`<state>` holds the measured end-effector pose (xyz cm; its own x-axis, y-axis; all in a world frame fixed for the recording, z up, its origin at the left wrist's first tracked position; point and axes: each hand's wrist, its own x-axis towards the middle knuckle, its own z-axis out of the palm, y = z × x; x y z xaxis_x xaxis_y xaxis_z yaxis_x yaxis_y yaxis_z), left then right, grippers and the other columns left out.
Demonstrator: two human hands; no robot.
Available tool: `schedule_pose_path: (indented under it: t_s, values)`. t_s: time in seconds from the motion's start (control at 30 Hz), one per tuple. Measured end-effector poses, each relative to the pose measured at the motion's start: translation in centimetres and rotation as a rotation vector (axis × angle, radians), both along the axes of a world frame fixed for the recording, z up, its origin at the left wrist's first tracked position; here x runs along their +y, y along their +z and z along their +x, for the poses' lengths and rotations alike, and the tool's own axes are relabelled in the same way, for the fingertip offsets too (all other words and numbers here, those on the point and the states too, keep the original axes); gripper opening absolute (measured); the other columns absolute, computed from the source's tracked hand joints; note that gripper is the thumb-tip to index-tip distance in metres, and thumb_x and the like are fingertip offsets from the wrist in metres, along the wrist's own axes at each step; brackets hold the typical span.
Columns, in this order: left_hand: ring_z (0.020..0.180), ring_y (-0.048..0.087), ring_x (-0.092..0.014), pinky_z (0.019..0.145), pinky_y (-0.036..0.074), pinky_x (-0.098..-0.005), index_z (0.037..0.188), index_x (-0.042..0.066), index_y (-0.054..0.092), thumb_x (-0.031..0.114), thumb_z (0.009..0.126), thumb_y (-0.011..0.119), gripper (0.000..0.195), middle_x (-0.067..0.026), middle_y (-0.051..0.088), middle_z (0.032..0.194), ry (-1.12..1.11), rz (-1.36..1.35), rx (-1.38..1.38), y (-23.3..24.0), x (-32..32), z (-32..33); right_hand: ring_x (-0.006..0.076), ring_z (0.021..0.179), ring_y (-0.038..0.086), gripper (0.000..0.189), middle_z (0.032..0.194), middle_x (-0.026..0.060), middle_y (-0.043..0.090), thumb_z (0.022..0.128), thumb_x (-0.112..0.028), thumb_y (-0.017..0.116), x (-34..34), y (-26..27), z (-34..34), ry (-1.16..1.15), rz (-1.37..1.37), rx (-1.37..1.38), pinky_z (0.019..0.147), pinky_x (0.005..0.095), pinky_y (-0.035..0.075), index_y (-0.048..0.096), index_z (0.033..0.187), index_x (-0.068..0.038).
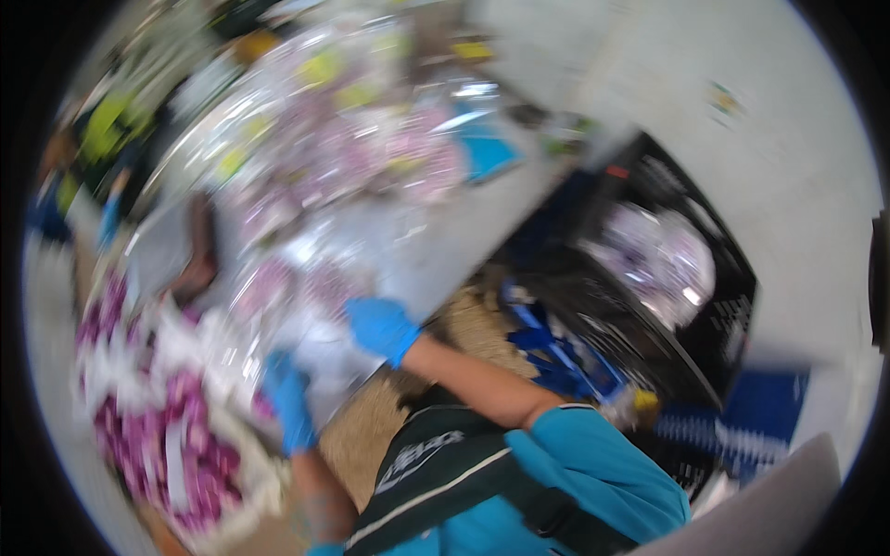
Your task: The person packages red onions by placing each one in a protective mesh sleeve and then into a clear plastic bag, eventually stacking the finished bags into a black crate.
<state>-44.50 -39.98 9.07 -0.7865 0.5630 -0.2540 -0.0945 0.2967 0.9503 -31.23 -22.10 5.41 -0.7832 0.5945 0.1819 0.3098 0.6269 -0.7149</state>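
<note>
The picture is blurred. My right hand [382,330], in a blue glove, is at the right side of a clear plastic bag [306,285] with pink pieces in it. My left hand [288,399], gloved alike, is lower down, by the bag's near left side. Blur hides whether the fingers of either hand grip the film. Both hands are over the near end of a pale tabletop [452,257]. Beyond them lies a large heap of clear bags [348,132] with pinkish contents and yellow-green patches.
Left of me, an open sack [261,479] holds purple pieces [201,459]. A black crate [723,285] at right contains clear bags [653,264]. Another person's forearm [201,243] reaches in at the table's left. A blue flat item [490,153] lies beside the heap.
</note>
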Motion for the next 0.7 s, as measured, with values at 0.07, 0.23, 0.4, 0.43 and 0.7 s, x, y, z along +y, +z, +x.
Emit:
schedule_pose_path:
  t_s: [0.07, 0.23, 0.4, 0.43, 0.7]
  values:
    - [0.047, 0.037, -0.004, 0.045, 0.033, -0.0190, 0.111, 0.007, 0.054, 0.010, 0.094, 0.044, 0.020, 0.0050, 0.046, 0.062, 0.080, -0.050, 0.068, -0.3, -1.5, 1.2, 0.0381, 0.065, 0.060, 0.019, 0.070, 0.0204, 0.060, 0.078, -0.016, 0.052, 2.2, 3.7, 3.6, -0.055, -0.064, -0.126, 0.063, 0.0477, 0.048, 0.057, 0.090, -0.002]
    - [0.063, 0.049, -0.007, 0.054, 0.043, -0.0228, 0.111, 0.007, 0.052, 0.013, 0.094, 0.047, 0.019, -0.0007, 0.053, 0.078, -0.138, 0.028, -0.108, -2.3, 0.3, 8.1, 0.0403, 0.082, 0.063, 0.074, 0.090, 0.0276, 0.061, 0.076, -0.051, 0.062, 1.8, 8.7, 7.5, -0.037, -0.441, -0.157, 0.077, 0.0427, 0.051, 0.048, 0.122, 0.004]
    - [0.072, 0.057, -0.012, 0.064, 0.048, -0.0267, 0.102, 0.006, 0.051, 0.012, 0.094, 0.050, 0.010, -0.0057, 0.059, 0.084, -0.246, 0.094, -0.285, -1.5, 0.1, 10.3, 0.0371, 0.087, 0.062, 0.031, 0.096, 0.0198, 0.062, 0.080, -0.026, 0.058, -2.1, 2.9, 6.2, 0.117, -0.102, -0.289, 0.074, 0.0434, 0.051, 0.060, 0.101, -0.003]
    - [0.071, 0.059, -0.014, 0.064, 0.049, -0.0270, 0.099, 0.005, 0.050, 0.010, 0.092, 0.052, 0.009, -0.0075, 0.059, 0.083, -0.220, 0.120, -0.342, -1.8, -0.9, 9.9, 0.0369, 0.076, 0.062, 0.012, 0.083, 0.0168, 0.061, 0.079, -0.014, 0.054, -1.5, 5.9, 7.5, 0.016, -0.004, -0.193, 0.066, 0.0440, 0.051, 0.060, 0.085, -0.005]
    - [0.073, 0.064, -0.022, 0.065, 0.053, -0.0311, 0.096, 0.004, 0.054, 0.009, 0.091, 0.051, 0.008, -0.0126, 0.064, 0.085, 0.081, 0.222, -0.898, -3.3, -5.5, 10.3, 0.0357, 0.058, 0.059, 0.020, 0.069, 0.0178, 0.061, 0.088, -0.020, 0.055, -2.2, 4.9, 11.4, -0.186, 0.097, -0.142, 0.053, 0.0439, 0.047, 0.064, 0.100, -0.008]
